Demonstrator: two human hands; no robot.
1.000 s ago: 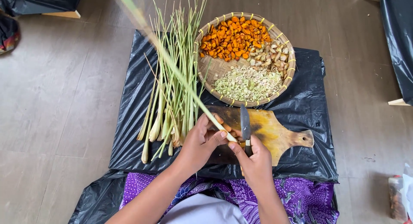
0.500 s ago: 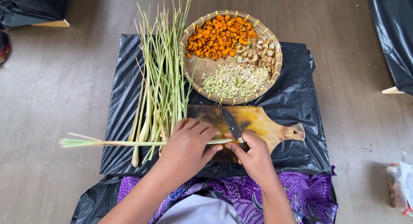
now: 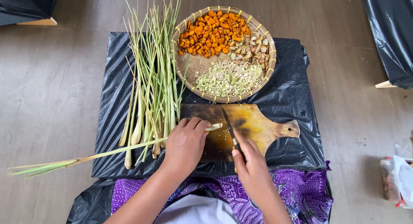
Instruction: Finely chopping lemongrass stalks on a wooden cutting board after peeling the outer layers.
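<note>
Frame centre: left hand [image 3: 186, 143] pins a long pale-green lemongrass stalk [image 3: 107, 154] on the scorched wooden paddle board [image 3: 258, 125]; right hand [image 3: 251, 163] grips a dark-bladed knife [image 3: 228, 125] at its tip. Round woven basket [image 3: 223, 54], upper centre, approx. half full w/ slices; a big bundle of green stalks [image 3: 152, 77] at left looks uncut.

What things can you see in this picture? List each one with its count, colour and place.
Lemongrass stalk: one, pale green, across the board's left end, under the left hand.
Lemongrass bundle: many stalks, green, left on the sheet.
Cutting board: one, brown wood, centre.
Knife: one, dark blade, on the board.
Woven tray: one, tan, round, above the board.
Orange pieces: heap, tray top.
Sliced lemongrass: heap, pale green, tray bottom.
Plastic sheet: one, black, on the floor.
Left hand: pressing the stalk.
Right hand: gripping the knife.
</note>
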